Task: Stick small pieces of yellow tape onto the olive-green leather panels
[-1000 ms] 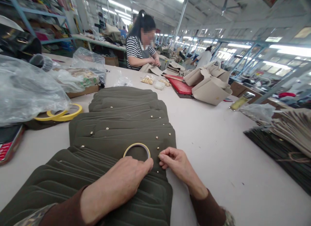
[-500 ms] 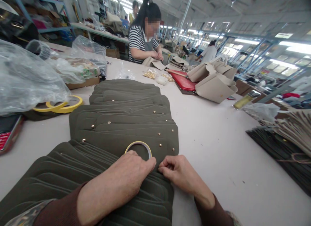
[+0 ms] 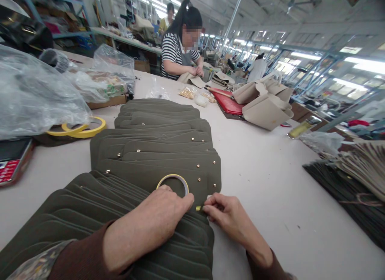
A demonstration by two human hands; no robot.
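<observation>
Dark green flat pieces (image 3: 159,166) lie overlapped in rows on the pale table, some with small gold studs. My left hand (image 3: 162,212) is closed on a roll of yellow tape (image 3: 184,183), which stands up behind its fingers over the pieces. To its right, my right hand (image 3: 224,210) is pinched at the right edge of the pieces. A short bit of yellow tape (image 3: 198,208) shows at its fingertips, between the two hands. What else its fingers cover is hidden.
Two yellow tape rolls (image 3: 90,127) and clear plastic bags (image 3: 36,91) lie at left. A person (image 3: 180,47) works across the table. Beige bags (image 3: 264,107), a red item (image 3: 230,102) and a bottle (image 3: 303,126) stand beyond. Bundled strips (image 3: 355,195) lie at right.
My right hand has moved slightly right, away from my left hand. The yellow bit of tape now shows at its fingertips. The whole view has shifted a little.
</observation>
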